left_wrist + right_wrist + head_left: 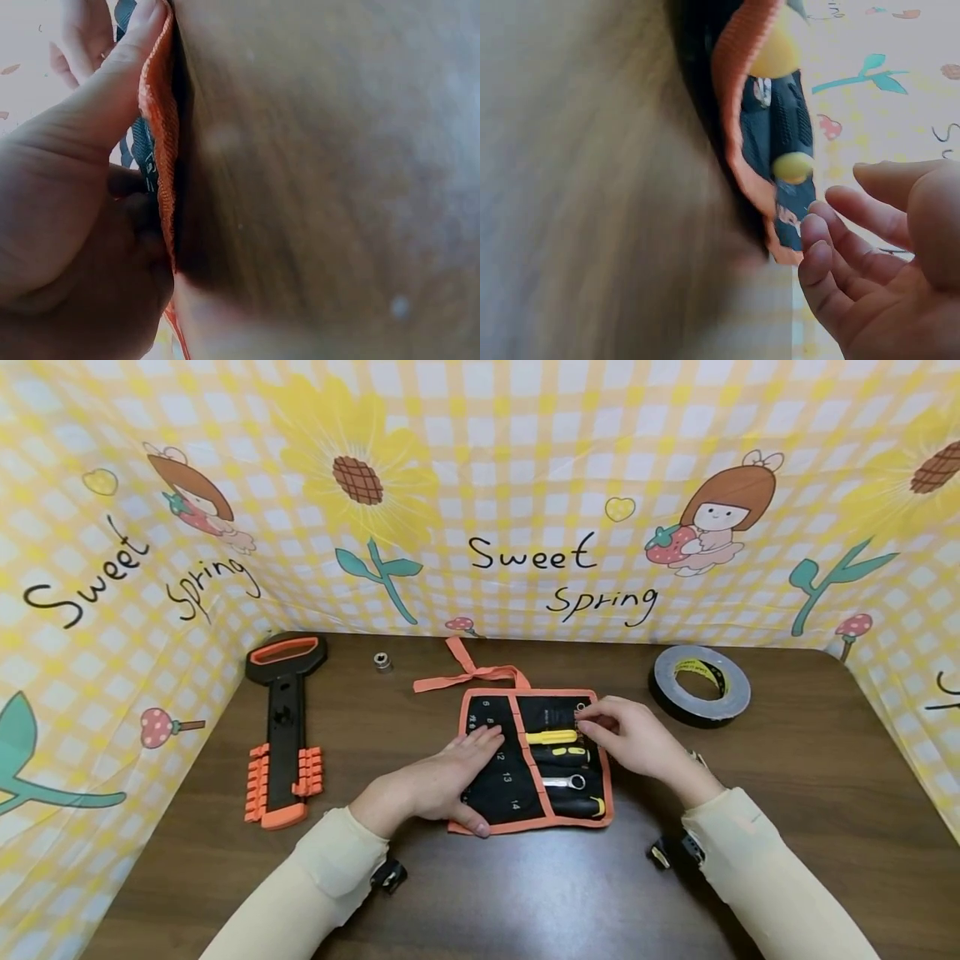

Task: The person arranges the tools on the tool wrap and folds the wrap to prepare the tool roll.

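A black tool pouch with orange trim (pixel 532 818) lies unfolded on the table, its left half printed with numbers. My left hand (pixel 453 777) rests flat on that half, fingers spread and thumb at the near edge. In the pouch's right half sit a yellow-handled tool (pixel 553 737), a black-and-yellow handle (pixel 566 755), a combination wrench (pixel 566 782) and another black handle with a yellow end (pixel 581 807). My right hand (pixel 630 735) is at the pouch's upper right corner, beside a small ring end (pixel 581 707). In the right wrist view its fingers (pixel 840 262) are loosely bent, with thumb apart and nothing between them.
A black-and-orange rack with clips (pixel 285 727) lies at the left. Near the back edge stands a small metal socket (pixel 382 662), and the pouch's orange tie strap (pixel 487 673) trails behind it. A tape roll (pixel 731 693) lies at the right. Patterned cloth (pixel 525 460) surrounds the table (pixel 525 893).
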A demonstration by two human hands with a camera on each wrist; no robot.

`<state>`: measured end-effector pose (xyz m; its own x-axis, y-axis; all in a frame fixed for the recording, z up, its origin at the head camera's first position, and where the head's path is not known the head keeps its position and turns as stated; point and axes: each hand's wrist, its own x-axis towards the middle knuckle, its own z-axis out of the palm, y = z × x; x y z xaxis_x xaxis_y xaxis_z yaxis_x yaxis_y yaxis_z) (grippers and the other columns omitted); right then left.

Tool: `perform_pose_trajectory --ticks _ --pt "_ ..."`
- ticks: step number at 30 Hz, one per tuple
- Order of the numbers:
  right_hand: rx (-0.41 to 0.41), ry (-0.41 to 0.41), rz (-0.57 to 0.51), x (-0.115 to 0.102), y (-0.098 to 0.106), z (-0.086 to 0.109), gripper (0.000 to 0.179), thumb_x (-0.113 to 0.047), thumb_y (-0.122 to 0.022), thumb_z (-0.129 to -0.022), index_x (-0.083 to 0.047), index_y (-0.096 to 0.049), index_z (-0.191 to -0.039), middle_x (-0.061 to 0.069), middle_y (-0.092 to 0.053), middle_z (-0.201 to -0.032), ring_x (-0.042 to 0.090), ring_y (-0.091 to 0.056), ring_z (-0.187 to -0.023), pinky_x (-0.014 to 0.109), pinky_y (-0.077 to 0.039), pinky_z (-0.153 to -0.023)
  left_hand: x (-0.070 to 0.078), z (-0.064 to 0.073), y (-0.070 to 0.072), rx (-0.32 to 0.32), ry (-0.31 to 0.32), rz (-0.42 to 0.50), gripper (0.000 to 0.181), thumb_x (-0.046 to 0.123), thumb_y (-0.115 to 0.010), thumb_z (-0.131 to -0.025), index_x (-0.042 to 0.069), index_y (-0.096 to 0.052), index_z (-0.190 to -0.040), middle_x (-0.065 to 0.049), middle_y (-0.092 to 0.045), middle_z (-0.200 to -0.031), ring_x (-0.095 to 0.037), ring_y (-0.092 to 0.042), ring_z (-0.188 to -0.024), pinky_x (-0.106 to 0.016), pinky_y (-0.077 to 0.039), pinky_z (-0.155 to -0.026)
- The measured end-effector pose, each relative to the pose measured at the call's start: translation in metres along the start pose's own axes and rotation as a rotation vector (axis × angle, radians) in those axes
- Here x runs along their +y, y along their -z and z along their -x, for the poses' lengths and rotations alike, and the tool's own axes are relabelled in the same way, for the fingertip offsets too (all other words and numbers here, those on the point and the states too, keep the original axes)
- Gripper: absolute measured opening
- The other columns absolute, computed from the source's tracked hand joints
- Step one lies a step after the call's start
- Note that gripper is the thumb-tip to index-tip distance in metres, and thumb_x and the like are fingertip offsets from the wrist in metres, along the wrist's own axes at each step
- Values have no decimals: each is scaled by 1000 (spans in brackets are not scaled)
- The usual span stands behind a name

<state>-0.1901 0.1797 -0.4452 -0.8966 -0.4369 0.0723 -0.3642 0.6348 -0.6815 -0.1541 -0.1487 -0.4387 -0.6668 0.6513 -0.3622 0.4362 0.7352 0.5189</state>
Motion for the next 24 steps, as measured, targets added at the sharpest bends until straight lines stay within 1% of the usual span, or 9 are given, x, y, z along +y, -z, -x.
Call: perform_pose_trajectory --ticks 4,10,14,17,24 --pt "45 12 25 1 12 16 16 -14 -71 -105 -6 -80 -116 3 -76 -100 12 -61 -83 27 -53 -73 0 0 1 10 0 -36 125 52 -90 -85 10 -15 -174 -5 -6 -184 -26 -3 -172 -49 -11 -139" --pt "99 33 91 4 28 44 12 -12 -73 -103 -8 -81 -111 -2 -77 -97 8 -61 -83 29 -55 -75 2 0 1 12 4 -80 125 55 -90 -84 11 -16 -174 -6 -8 -184 -26 -5 -172 -49 -12 -139" --pt "136 48 128 7 36 62 10 -11 -75 -101 -9 -81 -109 -4 -77 -96 4 -61 -84 28 -56 -76 3 -1 2 7 5 -82 125 56 -90 -83 11 -16 -174 -6 -8 -184 -26 -4 -172 -50 -9 -139" --pt "159 46 135 10 41 73 10 -10 -77 -99 -10 -81 -109 -6 -76 -96 0 -59 -82 26 -55 -74 3 0 3 4 6 -79 126 56 -90 -83 11 -16 -174 -5 -8 -184 -26 -4 -172 -51 -9 -139" --pt "221 32 144 19 46 96 12 -6 -80 -95 -10 -81 -106 -6 -76 -94 -6 -58 -79 20 -52 -69 3 -1 2 8 4 -81 126 56 -90 -83 10 -16 -174 -6 -8 -184 -26 -4 -172 -50 -10 -139"
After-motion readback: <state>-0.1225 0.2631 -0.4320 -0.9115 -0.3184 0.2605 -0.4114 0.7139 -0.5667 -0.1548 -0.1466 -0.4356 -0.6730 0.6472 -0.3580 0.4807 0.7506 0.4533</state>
